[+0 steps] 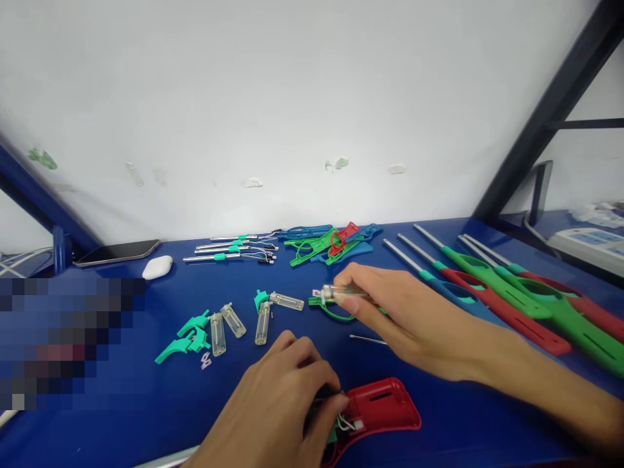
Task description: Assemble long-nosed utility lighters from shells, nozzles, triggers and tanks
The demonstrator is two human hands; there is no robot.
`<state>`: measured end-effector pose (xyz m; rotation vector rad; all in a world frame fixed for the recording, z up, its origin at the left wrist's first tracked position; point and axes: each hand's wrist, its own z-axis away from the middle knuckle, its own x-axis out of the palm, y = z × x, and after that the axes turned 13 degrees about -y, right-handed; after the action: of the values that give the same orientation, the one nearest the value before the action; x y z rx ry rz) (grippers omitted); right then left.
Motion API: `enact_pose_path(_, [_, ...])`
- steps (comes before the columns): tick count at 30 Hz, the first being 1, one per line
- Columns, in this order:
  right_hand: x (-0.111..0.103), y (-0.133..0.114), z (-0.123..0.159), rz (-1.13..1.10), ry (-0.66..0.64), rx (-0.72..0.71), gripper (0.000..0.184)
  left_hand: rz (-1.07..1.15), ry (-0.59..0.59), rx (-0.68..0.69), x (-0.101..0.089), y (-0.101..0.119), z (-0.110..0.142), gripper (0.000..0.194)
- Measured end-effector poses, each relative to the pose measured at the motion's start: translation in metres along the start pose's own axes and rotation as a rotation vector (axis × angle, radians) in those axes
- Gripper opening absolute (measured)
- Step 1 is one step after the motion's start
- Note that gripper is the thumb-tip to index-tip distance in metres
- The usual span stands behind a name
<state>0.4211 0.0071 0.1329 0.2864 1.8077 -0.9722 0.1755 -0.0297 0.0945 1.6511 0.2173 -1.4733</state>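
Note:
My left hand (pixel 275 406) is closed round the near part of a red lighter half-shell (pixel 387 406), which lies with its hollow side up. White wires (pixel 345 424) and a bit of teal plastic show inside, partly hidden by my fingers. Between the thumb and fingers of my right hand (pixel 394 309) is a clear fuel tank (pixel 333 293), held above the table behind the shell. Just under it lies a green half-shell (pixel 336 314), partly covered by the hand. A thin metal rod (pixel 366 338) rests below my right wrist.
Several clear tanks (pixel 218 335) and teal triggers (pixel 181 346) lie left of centre. Metal tubes with wires (pixel 214 248) and coloured half-shells (pixel 312 246) sit by the wall. Assembled long lighters (pixel 507 312) line the right. A phone (pixel 119 252) and white case (pixel 157 267) are back left.

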Motion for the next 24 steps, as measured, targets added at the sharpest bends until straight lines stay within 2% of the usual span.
enact_pose_path(7, [-0.001,0.01,0.004,0.03,-0.126,-0.011,0.046,0.003,0.096,0.077,0.001,-0.002,-0.001,0.029])
enact_pose_path(12, [-0.003,0.006,0.011,-0.019,-0.189,-0.008,0.043,-0.103,0.126,0.099,0.002,-0.003,0.001,0.027])
enact_pose_path(16, [-0.002,-0.009,0.022,-0.076,-0.175,0.096,0.054,-0.175,0.275,0.177,-0.003,-0.005,0.012,0.025])
enact_pose_path(19, [0.006,-0.017,0.03,-0.138,-0.211,0.197,0.059,-0.217,0.369,0.232,-0.003,-0.008,0.02,0.02])
enact_pose_path(22, [0.016,-0.017,0.032,-0.148,-0.288,0.278,0.042,-0.27,0.42,0.223,0.001,-0.011,0.02,0.011])
enact_pose_path(24, [0.02,-0.014,0.03,-0.157,-0.335,0.27,0.025,-0.301,0.449,0.206,0.005,-0.013,0.017,0.015])
